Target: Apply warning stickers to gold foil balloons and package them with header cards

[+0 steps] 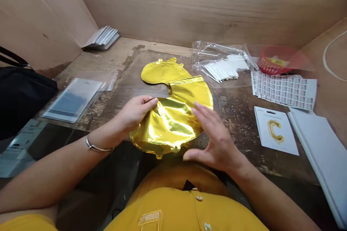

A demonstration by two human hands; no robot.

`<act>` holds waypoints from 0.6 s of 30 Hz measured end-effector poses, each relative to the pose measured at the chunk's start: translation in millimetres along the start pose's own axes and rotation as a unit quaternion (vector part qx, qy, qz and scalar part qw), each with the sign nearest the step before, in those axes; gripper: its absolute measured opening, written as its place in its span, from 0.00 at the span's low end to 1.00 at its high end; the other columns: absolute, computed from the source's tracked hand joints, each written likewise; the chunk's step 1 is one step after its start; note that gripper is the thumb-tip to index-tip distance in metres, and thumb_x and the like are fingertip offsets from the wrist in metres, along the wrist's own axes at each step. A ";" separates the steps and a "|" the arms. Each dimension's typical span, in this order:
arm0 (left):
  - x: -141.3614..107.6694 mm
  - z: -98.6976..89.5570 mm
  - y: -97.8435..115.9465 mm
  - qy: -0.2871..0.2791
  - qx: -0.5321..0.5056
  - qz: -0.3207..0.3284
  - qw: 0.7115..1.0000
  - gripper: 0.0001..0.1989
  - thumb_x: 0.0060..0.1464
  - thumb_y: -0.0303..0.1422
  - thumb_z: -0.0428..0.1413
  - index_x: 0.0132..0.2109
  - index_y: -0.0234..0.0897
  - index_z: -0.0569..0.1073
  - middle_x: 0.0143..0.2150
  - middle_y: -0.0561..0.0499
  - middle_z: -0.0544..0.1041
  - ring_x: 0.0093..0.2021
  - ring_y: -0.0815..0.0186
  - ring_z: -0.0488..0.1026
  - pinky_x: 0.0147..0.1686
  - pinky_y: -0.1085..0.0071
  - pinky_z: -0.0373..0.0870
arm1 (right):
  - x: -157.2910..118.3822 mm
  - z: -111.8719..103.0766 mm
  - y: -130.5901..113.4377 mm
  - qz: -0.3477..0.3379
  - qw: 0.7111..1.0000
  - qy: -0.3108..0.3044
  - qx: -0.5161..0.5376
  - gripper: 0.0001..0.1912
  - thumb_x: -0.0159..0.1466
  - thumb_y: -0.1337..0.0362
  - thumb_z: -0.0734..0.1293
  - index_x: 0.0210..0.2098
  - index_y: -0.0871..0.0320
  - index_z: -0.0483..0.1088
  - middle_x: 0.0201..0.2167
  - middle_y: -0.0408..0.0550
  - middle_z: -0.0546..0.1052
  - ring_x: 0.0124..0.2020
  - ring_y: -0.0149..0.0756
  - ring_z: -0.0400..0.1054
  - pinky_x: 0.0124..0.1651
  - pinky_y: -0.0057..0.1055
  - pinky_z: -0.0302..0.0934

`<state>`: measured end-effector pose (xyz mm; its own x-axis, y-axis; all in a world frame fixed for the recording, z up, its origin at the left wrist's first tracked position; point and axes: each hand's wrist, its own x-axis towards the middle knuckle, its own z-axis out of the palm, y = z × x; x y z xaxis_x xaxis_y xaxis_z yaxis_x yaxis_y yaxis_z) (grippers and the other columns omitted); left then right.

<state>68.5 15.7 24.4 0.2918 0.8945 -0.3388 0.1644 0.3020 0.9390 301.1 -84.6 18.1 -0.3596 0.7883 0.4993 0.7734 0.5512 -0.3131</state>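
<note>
The left hand (137, 111) pinches the left edge of a gold foil balloon (176, 115), with the thumb on top. The right hand (214, 137) is spread wide, with a big gap between thumb and fingers. Its fingertips are at the right side of the foil, but it is hard to tell if they press on it or float just over it. The balloon is in the middle, between the two hands, lying on the worn brown table (235, 129), and its low end seems to poke out past the near edge. To smooth and fold it well, it is likely best to pinch softly with the left hand and use the flat of the right hand to push the bumps out, going slowly so the thin foil does not rip or get a sharp crease. Keeping the little tabs straight should help too. The balloon is very shiny and bright yellow-gold, and it has no puff in it. The top part curves like a hook and looks smooth and dull. A folded strip crosses the middle, and below it the foil is wavy, with white shiny spots. Small tabs stick out at the top and bottom edges.
</note>
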 end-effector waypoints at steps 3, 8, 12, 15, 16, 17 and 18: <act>-4.1 8.8 -12.4 -0.059 -0.123 -0.080 0.987 0.16 0.46 0.44 0.62 0.30 0.36 0.70 0.24 0.52 0.74 0.24 0.66 0.72 0.28 0.68 0.72 | -4.7 5.1 -4.0 -0.046 0.999 0.014 -0.020 0.29 0.61 0.58 0.69 0.59 0.60 0.65 0.57 0.59 0.72 0.61 0.52 0.62 0.63 0.53 0.56; 2.2 -19.2 -13.9 -0.015 0.180 0.053 0.982 0.16 0.55 0.45 0.56 0.38 0.36 0.75 0.32 0.47 0.78 0.30 0.63 0.74 0.32 0.66 0.73 | -14.4 -0.7 17.5 -0.018 0.999 0.032 -0.014 0.18 0.61 0.77 0.61 0.48 0.59 0.74 0.46 0.53 0.80 0.48 0.42 0.71 0.51 0.41 0.68; 25.8 -20.8 -7.3 0.005 0.388 0.399 0.831 0.13 0.61 0.33 0.50 0.48 0.37 0.77 0.48 0.45 0.79 0.49 0.60 0.73 0.51 0.62 0.68 | -17.3 -20.1 1.5 -0.076 0.995 -0.059 -0.003 0.18 0.64 0.77 0.60 0.50 0.61 0.72 0.45 0.51 0.80 0.46 0.40 0.73 0.52 0.41 0.68; 39.9 9.8 -16.9 -0.124 0.465 0.469 0.740 0.16 0.63 0.31 0.48 0.54 0.40 0.74 0.54 0.48 0.78 0.53 0.60 0.72 0.54 0.62 0.66 | -20.6 -35.0 -24.2 -0.075 0.992 -0.096 0.010 0.17 0.65 0.77 0.57 0.47 0.61 0.72 0.41 0.51 0.81 0.42 0.38 0.75 0.51 0.38 0.69; 42.2 21.3 -22.3 -0.162 0.489 0.466 0.719 0.16 0.63 0.31 0.49 0.55 0.41 0.74 0.55 0.48 0.77 0.54 0.59 0.72 0.55 0.60 0.66 | -21.8 -40.6 -31.9 -0.062 0.992 -0.106 0.020 0.17 0.65 0.76 0.56 0.46 0.61 0.72 0.39 0.51 0.81 0.40 0.37 0.75 0.49 0.37 0.70; 42.8 31.6 -27.7 -0.196 0.506 0.462 0.702 0.17 0.63 0.32 0.49 0.56 0.42 0.73 0.57 0.49 0.76 0.56 0.59 0.71 0.57 0.59 0.64 | -22.6 -46.6 -38.3 -0.045 0.992 -0.116 0.032 0.16 0.65 0.76 0.56 0.44 0.60 0.72 0.37 0.51 0.81 0.38 0.37 0.76 0.46 0.36 0.70; 41.9 39.6 -32.7 -0.228 0.515 0.460 0.686 0.17 0.63 0.32 0.50 0.57 0.44 0.72 0.58 0.49 0.75 0.57 0.59 0.70 0.59 0.57 0.62 | -22.3 -52.7 -42.8 -0.026 0.991 -0.125 0.046 0.15 0.65 0.75 0.57 0.43 0.59 0.73 0.36 0.51 0.81 0.37 0.37 0.76 0.43 0.34 0.71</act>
<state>112.7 30.3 -22.8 0.9448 0.2824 0.1663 0.2223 -0.9251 0.3079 303.6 -140.2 63.0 -0.5249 0.7945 0.3054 0.7031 0.6069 -0.3705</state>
